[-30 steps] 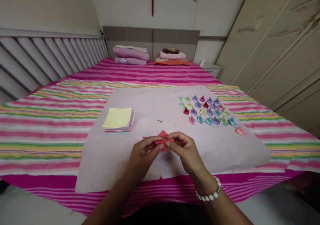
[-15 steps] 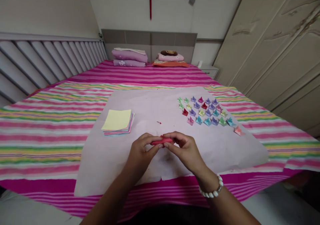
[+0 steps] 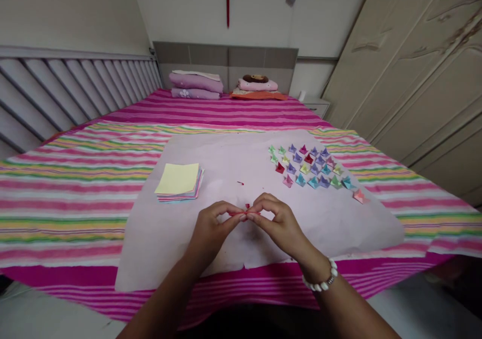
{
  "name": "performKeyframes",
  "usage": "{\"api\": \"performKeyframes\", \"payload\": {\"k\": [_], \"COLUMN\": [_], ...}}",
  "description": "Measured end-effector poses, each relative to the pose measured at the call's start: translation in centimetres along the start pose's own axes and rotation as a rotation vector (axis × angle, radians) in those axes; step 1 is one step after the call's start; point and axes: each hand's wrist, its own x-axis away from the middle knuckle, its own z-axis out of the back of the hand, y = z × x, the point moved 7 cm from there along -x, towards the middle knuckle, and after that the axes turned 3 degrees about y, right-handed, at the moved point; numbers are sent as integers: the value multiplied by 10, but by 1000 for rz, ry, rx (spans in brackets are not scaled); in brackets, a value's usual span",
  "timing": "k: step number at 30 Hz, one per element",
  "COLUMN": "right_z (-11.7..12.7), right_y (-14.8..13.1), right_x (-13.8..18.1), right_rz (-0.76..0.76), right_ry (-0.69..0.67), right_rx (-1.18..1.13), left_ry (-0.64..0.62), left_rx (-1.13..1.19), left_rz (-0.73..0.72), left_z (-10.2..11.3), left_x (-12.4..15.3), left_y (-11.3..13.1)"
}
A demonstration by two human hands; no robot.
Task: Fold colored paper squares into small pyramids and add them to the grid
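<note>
A small red folded paper [image 3: 247, 206] is pinched between my two hands, above the near middle of a white sheet [image 3: 211, 153]. My left hand [image 3: 213, 226] grips its left end with thumb and fingertips. On its right end, the thumb and fingertips of my right hand [image 3: 278, 223] are closed. Most of the paper is hidden behind the fingers. Just beyond lies a tiny red-tipped stick [image 3: 240, 183]. Several folded paper pieces [image 3: 314, 181] in many colours stand in rows to the right. A stack of square paper [image 3: 176, 180], pale yellow on top, sits to the left.
The sheet lies on a bed with a striped cover [image 3: 75, 193]. A slatted rail [image 3: 75, 85] runs along the left. Folded bedding [image 3: 196, 83] rests by the headboard [image 3: 263, 60], and a wardrobe [image 3: 422, 73] stands on the right.
The red paper now shows less between my fingers and looks flatter and narrower. Both hands keep hold of it, with their fingertips closer together.
</note>
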Motion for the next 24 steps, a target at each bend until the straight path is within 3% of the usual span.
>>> {"api": "performKeyframes", "payload": {"k": [3,13,18,24], "right_z": [-2,0,2,-3], "right_y": [0,16,24,38], "right_x": [0,7,10,15], "right_rz": [-51,-241,-281,-313], "right_ry": [-30,-1,95,240], "right_rx": [-25,-251,-310,-397], "left_ry": [20,27,101,39], "left_rx": [65,167,343,503], "left_rz": [110,219,232,236], "left_z": [4,7,0,-19], "left_x": [1,4,7,8], "left_y": [-7,-17,-25,-31]}}
